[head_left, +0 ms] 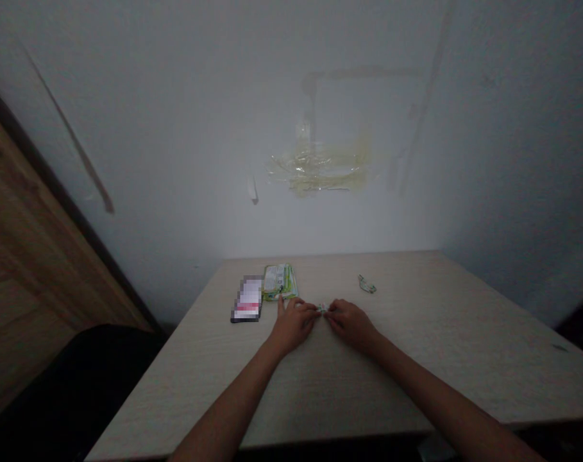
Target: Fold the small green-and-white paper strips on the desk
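My left hand (295, 324) and my right hand (351, 324) meet near the middle of the table. Between their fingertips is a small white-and-green wrapped piece (322, 309), pinched from both sides. Its exact kind is too small to make out. A similar crumpled white-and-green wrapper (367, 284) lies beyond my right hand, apart from it. Just behind my left hand is a green-and-white printed packet (279, 282), lying flat, with my raised fingers close to its near edge.
A phone (247, 300) with a blurred screen lies left of the packet. The pale wooden table (406, 378) backs onto a grey wall (199, 141) with peeling clear tape (320, 168). To the left are a wooden panel (41, 256) and a dark object (89, 378).
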Tool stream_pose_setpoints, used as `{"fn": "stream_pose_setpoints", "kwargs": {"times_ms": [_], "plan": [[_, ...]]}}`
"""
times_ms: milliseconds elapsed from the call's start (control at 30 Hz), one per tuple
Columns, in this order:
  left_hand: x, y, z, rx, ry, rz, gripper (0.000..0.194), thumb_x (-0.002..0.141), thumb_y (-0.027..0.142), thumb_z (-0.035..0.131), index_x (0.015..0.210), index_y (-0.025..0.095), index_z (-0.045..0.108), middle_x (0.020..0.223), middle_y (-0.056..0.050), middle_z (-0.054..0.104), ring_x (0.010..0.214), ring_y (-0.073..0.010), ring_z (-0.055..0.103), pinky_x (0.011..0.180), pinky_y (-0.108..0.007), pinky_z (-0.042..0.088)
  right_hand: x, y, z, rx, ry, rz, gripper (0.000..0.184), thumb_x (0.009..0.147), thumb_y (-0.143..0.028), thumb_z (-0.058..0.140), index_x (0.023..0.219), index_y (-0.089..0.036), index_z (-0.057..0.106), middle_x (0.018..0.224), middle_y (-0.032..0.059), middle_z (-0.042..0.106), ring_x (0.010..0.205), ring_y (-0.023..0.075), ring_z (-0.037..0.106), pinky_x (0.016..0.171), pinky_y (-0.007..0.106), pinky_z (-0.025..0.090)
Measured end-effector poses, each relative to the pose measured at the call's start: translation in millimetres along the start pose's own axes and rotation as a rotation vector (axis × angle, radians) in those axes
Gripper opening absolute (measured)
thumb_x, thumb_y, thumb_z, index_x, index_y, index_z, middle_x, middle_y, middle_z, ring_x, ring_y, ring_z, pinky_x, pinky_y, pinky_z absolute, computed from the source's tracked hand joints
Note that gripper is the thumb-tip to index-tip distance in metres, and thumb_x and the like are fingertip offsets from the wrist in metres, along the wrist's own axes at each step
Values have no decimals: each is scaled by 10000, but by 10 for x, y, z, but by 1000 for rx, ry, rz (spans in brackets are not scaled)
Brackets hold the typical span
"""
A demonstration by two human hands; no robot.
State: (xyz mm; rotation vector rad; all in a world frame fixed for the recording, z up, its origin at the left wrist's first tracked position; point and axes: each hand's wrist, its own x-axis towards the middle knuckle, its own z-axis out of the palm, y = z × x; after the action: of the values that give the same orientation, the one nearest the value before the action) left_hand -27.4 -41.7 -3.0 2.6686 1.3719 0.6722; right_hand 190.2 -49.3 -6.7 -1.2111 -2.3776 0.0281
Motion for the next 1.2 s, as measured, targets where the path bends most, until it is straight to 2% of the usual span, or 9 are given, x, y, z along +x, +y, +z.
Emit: {"fn": "stream_pose_setpoints", "kwargs": {"times_ms": [267, 467, 667, 900, 1067, 1200], "plan": [[-3, 11, -7, -12, -1, 4, 278, 926, 305, 526, 1152, 399, 660, 1214, 16, 682, 1206, -255, 476, 1092, -727, 7, 6, 32, 55, 69, 65, 13, 235, 957, -248, 496, 1012, -208, 721, 954, 60, 633, 927, 170, 563, 845, 302, 447], [2, -5, 17, -1, 10, 2, 269, 928, 329, 523, 1147, 383, 670, 1218, -2, 680, 1231, -269, 466, 1111, -705, 26, 19, -1, 34, 22, 48, 27, 232, 961, -252, 496, 1000, -203, 720, 936, 57, 634, 899, 169, 562, 818, 298, 442], [8, -31, 55, 12, 11, -11, 274, 903, 309, 561, 1136, 404, 670, 1221, 19, 676, 1248, -271, 459, 1105, -714, 32, 33, 5, 42, 0, 37, 18, 247, 969, -264, 490, 1083, -223, 705, 947, 57, 627, 923, 173, 558, 825, 305, 430], [6, -17, 49, -4, 18, -5, 265, 918, 329, 539, 1139, 384, 673, 1226, -2, 677, 1242, -271, 454, 1107, -710, 16, 47, 9, 68, 3, 33, 65, 240, 967, -254, 490, 1036, -204, 713, 935, 61, 627, 906, 172, 562, 815, 301, 441], [-1, -16, 51, 8, 14, -13, 278, 902, 323, 566, 1149, 405, 662, 1215, 17, 679, 1235, -258, 465, 1106, -716, 15, 19, 26, 39, 72, 51, 8, 230, 940, -248, 519, 1012, -210, 734, 967, 68, 641, 923, 170, 579, 852, 304, 451], [-9, -19, 60, 4, 6, -14, 279, 903, 326, 566, 1157, 389, 663, 1219, 0, 678, 1229, -256, 466, 1113, -705, -3, 8, 29, 41, 67, 68, 20, 209, 918, -246, 545, 960, -209, 746, 960, 69, 646, 931, 177, 582, 861, 316, 452]]}}
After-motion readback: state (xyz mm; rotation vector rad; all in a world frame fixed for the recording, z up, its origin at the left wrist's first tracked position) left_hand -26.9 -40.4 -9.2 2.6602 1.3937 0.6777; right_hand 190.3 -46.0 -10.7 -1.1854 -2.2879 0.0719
